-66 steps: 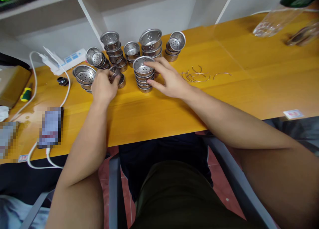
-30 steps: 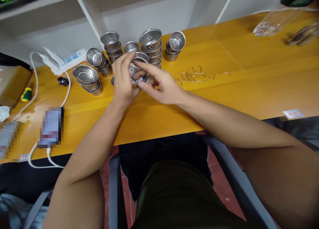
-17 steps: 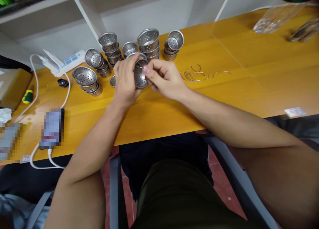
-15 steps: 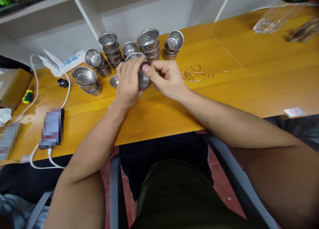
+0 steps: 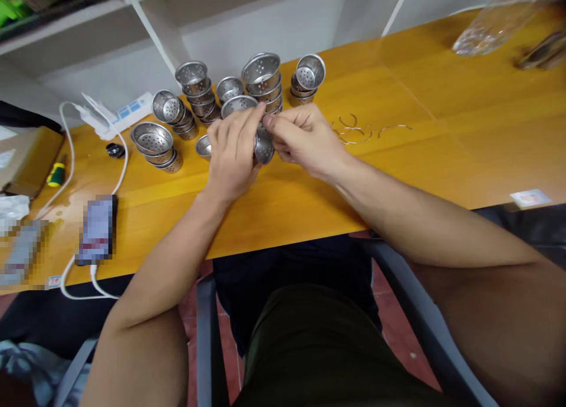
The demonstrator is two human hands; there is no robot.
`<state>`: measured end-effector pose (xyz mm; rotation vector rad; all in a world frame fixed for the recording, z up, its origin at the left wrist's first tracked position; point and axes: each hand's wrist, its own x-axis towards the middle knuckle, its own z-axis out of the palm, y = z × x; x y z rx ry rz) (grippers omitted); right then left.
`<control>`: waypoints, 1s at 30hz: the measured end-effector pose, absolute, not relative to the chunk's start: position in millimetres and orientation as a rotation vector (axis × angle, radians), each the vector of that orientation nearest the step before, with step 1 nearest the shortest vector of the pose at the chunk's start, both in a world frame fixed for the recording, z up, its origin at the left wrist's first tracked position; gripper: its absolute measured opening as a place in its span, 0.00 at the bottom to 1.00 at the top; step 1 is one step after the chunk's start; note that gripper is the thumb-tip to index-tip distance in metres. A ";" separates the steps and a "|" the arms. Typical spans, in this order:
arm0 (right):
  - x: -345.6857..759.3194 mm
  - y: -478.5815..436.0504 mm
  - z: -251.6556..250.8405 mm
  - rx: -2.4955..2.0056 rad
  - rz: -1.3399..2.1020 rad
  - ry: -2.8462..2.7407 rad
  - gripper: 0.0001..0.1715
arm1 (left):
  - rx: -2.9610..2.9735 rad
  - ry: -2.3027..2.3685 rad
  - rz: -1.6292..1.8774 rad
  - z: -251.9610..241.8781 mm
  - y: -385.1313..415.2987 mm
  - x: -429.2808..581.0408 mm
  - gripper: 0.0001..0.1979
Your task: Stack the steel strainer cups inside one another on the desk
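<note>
My left hand (image 5: 232,156) and my right hand (image 5: 305,138) meet over the yellow wooden table (image 5: 398,141), both closed on one small perforated steel strainer cup (image 5: 264,149) held on its side just above the tabletop. My fingers hide most of the cup. Right behind my hands stand stacks of the same strainer cups (image 5: 260,79). A single cup (image 5: 203,146) lies on the table beside my left hand. Several thin curved wire pieces (image 5: 354,130) lie to the right of my right hand.
A white power strip (image 5: 119,109) and its cable (image 5: 121,159) lie at the back left, with a yellow-handled tool (image 5: 55,174) and a cardboard box (image 5: 26,159). A clear plastic bag (image 5: 495,26) lies far right. A small card (image 5: 530,197) sits near the front edge.
My left hand let go of a cup at the left and joined my right hand, which lifted a cup off a stack. Both hands have turned that cup onto its side and lowered it slightly.
</note>
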<state>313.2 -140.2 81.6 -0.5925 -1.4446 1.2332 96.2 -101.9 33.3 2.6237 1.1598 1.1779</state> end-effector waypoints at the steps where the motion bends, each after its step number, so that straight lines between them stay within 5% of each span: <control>1: 313.7 -139.4 81.0 -0.569 1.241 -1.449 0.54 | 2.596 1.158 1.204 33.9 -102.1 95.2 0.47; 8: 332.6 -99.6 68.8 -0.473 1.028 -1.427 0.53 | 2.407 1.117 1.691 35.2 -82.5 64.1 0.66; 18: 438.0 4.3 -15.8 -1.092 0.288 -2.060 0.33 | 1.985 1.001 1.942 -5.0 -25.7 32.1 0.54; 25: 398.5 -44.6 23.1 -0.988 0.172 -1.915 0.25 | 2.059 1.005 1.398 8.0 -20.2 41.1 0.64; 30: 346.6 -86.3 49.1 -0.809 0.315 -2.033 0.46 | 2.090 1.101 1.503 5.2 -21.9 60.1 0.62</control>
